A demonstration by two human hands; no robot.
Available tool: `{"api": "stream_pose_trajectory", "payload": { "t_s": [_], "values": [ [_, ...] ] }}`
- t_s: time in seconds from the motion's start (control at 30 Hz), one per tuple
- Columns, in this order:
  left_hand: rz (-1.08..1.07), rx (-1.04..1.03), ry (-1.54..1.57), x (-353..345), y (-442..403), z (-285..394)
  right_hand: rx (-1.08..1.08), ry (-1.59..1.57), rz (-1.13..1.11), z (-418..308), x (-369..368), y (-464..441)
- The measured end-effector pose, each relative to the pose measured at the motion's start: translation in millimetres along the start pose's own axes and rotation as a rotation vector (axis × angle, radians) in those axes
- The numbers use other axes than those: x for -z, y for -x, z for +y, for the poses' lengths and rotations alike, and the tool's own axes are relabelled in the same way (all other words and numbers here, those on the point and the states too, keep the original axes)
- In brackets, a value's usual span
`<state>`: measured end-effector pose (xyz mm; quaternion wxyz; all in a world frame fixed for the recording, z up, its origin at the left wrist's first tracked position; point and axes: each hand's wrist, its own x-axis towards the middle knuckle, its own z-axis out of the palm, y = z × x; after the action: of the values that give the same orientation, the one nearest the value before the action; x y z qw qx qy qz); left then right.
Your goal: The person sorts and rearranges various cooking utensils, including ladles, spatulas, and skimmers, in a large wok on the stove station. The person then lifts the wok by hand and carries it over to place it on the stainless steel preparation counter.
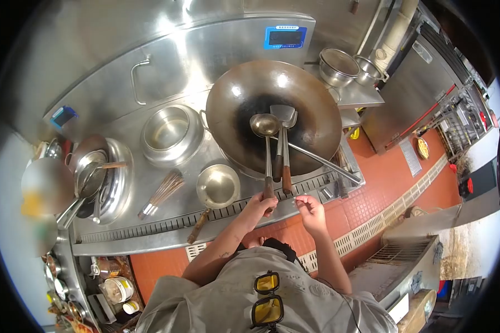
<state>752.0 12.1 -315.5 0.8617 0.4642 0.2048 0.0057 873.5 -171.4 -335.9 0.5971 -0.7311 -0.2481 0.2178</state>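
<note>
My left hand [259, 206] is wrapped round the wooden handle of a metal ladle [265, 125], whose bowl lies inside the large dark wok [228, 94]. My right hand [312, 213] is held just right of it, fingers curled in with the tips close to the thumb; whether anything small is between them I cannot make out. Beside the ladle, a wok spatula [283, 114] leans in the wok, its wooden handle over the near rim. A long metal handle [325, 160] crosses the wok's right side, its other end partly hidden by the tools.
A steel pan with a wooden handle [218, 186], a bamboo brush [162, 194] and a round steel pot [170, 129] sit left of the wok. Strainers [90, 180] lie in a tray further left. Steel bowls [339, 67] stand at the back right. A slotted drain runs along the counter's front edge.
</note>
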Motion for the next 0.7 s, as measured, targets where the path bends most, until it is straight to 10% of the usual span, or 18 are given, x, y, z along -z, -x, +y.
{"api": "stream_pose_trajectory", "payload": {
  "t_s": [0.7],
  "values": [
    [0.044, -0.17, 0.071, -28.2, 30.1, 8.1, 0.119, 0.011, -0.21, -55.8, 30.9, 8.3]
  ]
}}
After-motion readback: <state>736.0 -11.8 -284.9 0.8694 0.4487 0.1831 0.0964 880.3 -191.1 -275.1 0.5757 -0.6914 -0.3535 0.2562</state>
